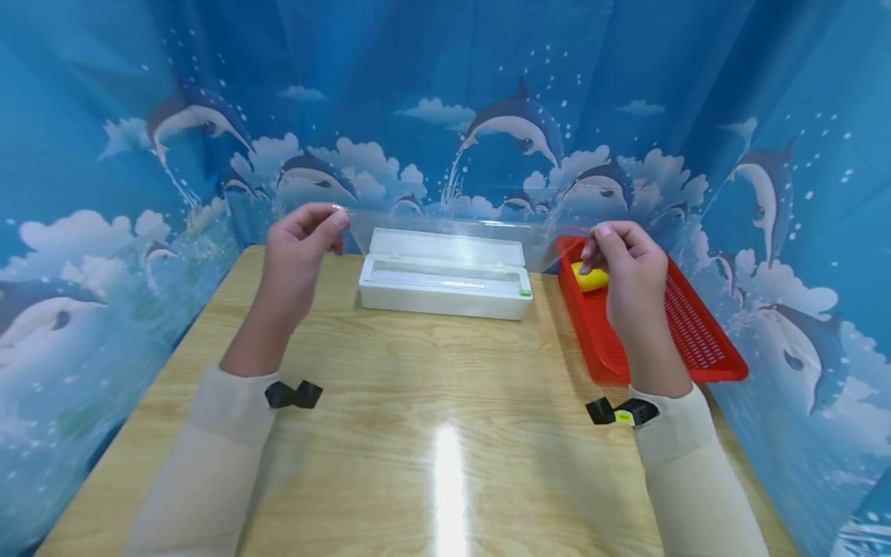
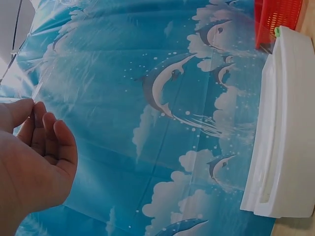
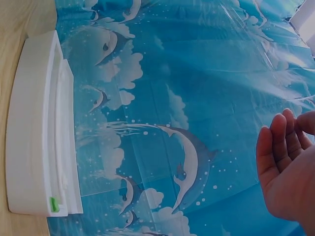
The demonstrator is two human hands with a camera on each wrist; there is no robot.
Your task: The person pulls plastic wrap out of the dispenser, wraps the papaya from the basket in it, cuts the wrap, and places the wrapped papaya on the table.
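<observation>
A clear sheet of plastic wrap [image 1: 459, 224] is stretched between my two raised hands, above and in front of a white wrap dispenser box [image 1: 445, 302]. My left hand [image 1: 304, 247] pinches one corner between thumb and forefinger. At the other corner, my right hand [image 1: 629, 271] pinches the film the same way. The dispenser's lid [image 1: 445, 246] stands tipped back, and a green slider [image 1: 525, 292] shows at its right end. In the left wrist view the film is nearly invisible beyond the left fingers [image 2: 64, 140].
A red plastic basket [image 1: 599, 356] stands at the right of the wooden table [image 1: 362, 433], holding a yellow object [image 1: 590, 277] partly hidden by my right hand. Blue dolphin-print curtains [image 1: 404, 70] enclose the table at the back and sides.
</observation>
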